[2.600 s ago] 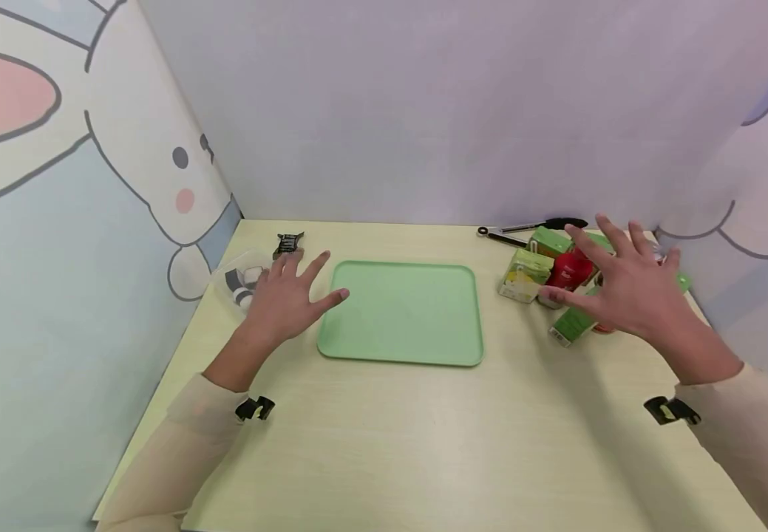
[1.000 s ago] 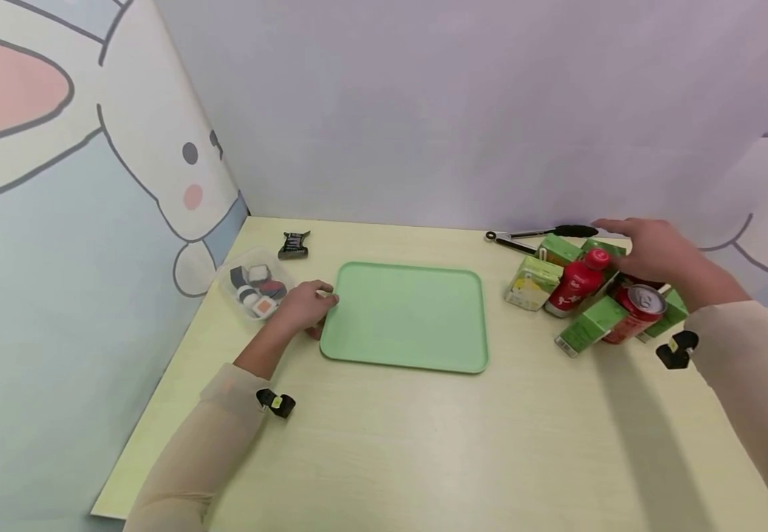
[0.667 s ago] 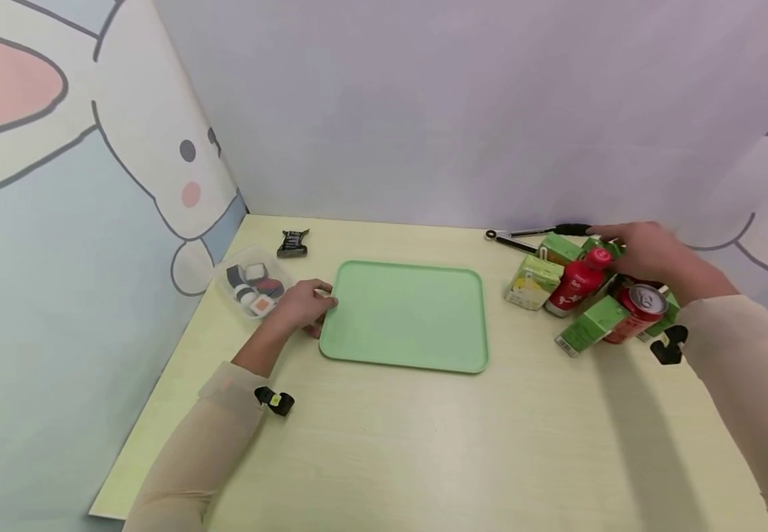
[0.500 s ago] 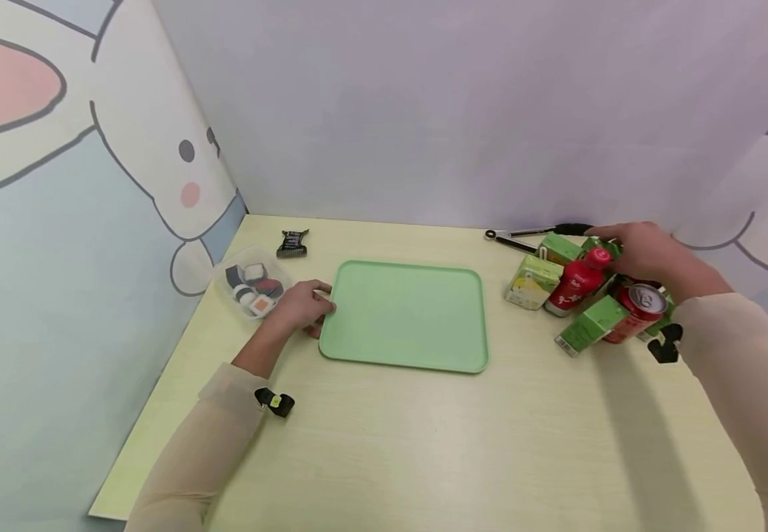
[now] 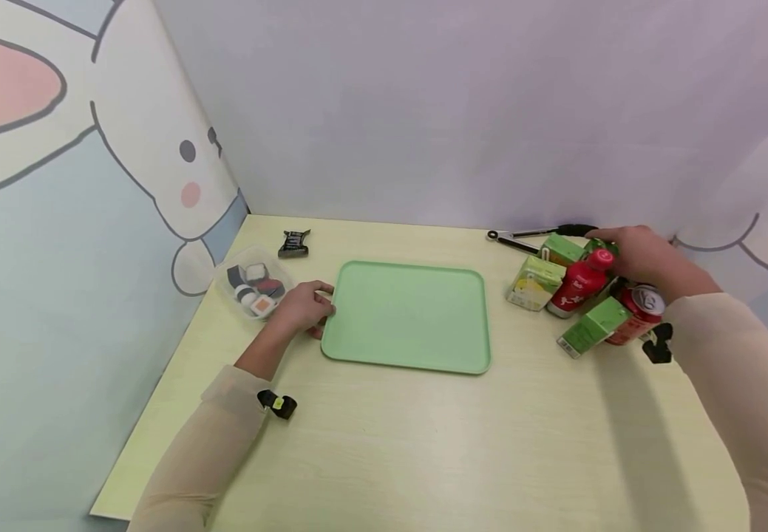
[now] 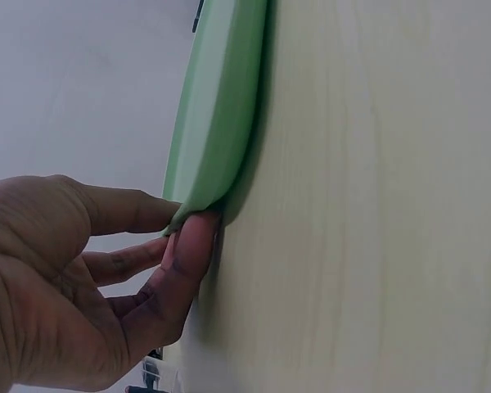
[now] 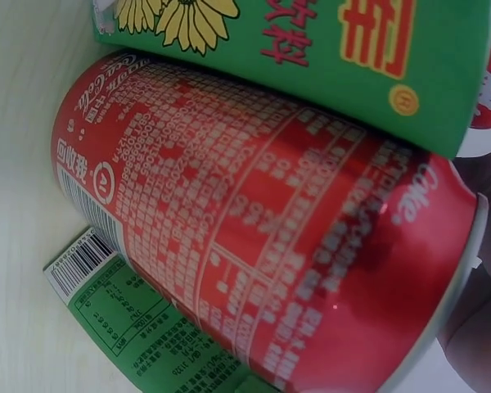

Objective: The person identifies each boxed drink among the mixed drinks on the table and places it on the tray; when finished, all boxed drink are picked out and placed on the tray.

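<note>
My left hand is pinching the left edge of the green tray on the bench. My right hand is hanging behind the red can; whether it's gripping anything, I cannot tell. Seemingly I'm just beginning: no drink is sitting on the tray.

Beyond the red can, the right hand is partly hidden and its hold unclear, while beside the can the right-wrist view's top edge cuts off a flower-printed carton and its bottom edge a barcoded carton, partly covered by the can.
</note>
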`<state>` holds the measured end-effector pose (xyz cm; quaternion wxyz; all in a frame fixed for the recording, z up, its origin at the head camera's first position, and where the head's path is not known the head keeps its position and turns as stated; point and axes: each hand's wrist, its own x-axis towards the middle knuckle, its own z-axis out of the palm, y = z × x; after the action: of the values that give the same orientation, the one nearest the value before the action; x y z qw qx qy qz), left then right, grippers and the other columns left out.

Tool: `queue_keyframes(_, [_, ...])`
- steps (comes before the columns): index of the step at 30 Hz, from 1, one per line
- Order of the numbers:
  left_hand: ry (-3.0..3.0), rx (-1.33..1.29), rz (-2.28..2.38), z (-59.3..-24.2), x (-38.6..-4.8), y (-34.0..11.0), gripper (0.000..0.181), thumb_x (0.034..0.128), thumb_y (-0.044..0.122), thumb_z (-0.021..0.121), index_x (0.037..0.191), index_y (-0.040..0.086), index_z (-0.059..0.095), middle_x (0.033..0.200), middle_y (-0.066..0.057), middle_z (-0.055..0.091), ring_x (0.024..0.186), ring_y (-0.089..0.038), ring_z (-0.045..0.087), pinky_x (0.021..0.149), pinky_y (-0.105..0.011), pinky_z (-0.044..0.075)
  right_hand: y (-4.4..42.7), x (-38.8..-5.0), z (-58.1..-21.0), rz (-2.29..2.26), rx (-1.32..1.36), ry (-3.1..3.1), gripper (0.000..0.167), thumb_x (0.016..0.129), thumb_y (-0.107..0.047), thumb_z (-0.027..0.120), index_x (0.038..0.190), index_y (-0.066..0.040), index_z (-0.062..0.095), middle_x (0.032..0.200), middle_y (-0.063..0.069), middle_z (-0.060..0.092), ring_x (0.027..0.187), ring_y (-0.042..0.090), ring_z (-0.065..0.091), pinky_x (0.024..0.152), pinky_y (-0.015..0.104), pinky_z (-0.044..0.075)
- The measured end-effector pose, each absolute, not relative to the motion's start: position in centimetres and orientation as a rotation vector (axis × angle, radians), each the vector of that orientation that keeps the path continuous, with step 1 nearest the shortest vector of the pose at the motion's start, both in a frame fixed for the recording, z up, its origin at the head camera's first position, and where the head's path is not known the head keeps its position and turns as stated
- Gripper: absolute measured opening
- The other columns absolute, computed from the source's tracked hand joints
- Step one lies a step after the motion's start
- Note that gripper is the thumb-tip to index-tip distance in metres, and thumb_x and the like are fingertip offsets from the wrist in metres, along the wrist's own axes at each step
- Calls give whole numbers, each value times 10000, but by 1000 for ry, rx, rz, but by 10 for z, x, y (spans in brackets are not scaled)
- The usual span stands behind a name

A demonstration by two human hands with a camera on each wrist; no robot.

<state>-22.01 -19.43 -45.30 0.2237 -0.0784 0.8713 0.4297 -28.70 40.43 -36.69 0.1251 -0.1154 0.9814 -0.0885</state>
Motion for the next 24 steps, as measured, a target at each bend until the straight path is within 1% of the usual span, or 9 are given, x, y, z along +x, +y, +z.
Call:
queue_keyframes(7, [2419, -228, 1180, -454, -220, -192, 519, 1089, 133, 649, 1595, 96, 539, 1288, -171, 679, 863, -194, 700, 646, -325, 685, 406, -286, -366, -241, -353, 2876, 588, 974, 46, 657, 1551, 45, 543, 1394, 483, 572, 1169, 587, 618, 1003, 762, 569])
queue_keyframes(10, [2423, -232, 1172, -453, -219, -192, 519, 1092, 136, 641, 1599, 96, 535, 1298, -174, 681, 868, -195, 699, 647, -327, 686, 404, -285, -363, -238, -361, 2877, 601, 973, 44, 655, 1561, 50, 531, 1439, 486, 546, 1220, 618, 602, 1010, 764, 564])
queue_keyframes(13, [2426, -223, 1169, -453, -217, -193, 523, 1092, 137, 638, 1602, 95, 534, 1310, -181, 685, 879, -197, 706, 656, -327, 690, 401, -283, -357, -224, -368, 2886, 624, 971, 30, 652, 1576, 65, 504, 1489, 490, 507, 1292, 665, 553, 1036, 782, 538])
queue_keyframes(16, [2423, -224, 1169, -453, -218, -193, 521, 1093, 139, 639, 1602, 97, 534, 1311, -179, 683, 885, -197, 706, 658, -324, 690, 400, -283, -348, -200, -386, 2909, 636, 972, 5, 660, 1580, 79, 490, 1508, 480, 500, 1319, 686, 526, 1054, 798, 514])
queue_keyframes(21, [2425, -234, 1162, -454, -219, -194, 515, 1096, 140, 640, 1598, 97, 535, 1310, -177, 682, 891, -200, 700, 651, -324, 687, 399, -284, -332, -183, -427, 2948, 638, 979, -24, 705, 1568, 86, 487, 1449, 465, 555, 1217, 638, 601, 1000, 778, 542])
queue_keyframes(24, [2426, -239, 1155, -455, -219, -194, 515, 1099, 144, 642, 1601, 104, 535, 1321, -176, 681, 910, -206, 704, 654, -324, 687, 399, -285, -323, -167, -462, 2970, 646, 970, -11, 725, 1560, 96, 483, 1420, 466, 566, 1164, 623, 622, 972, 769, 550])
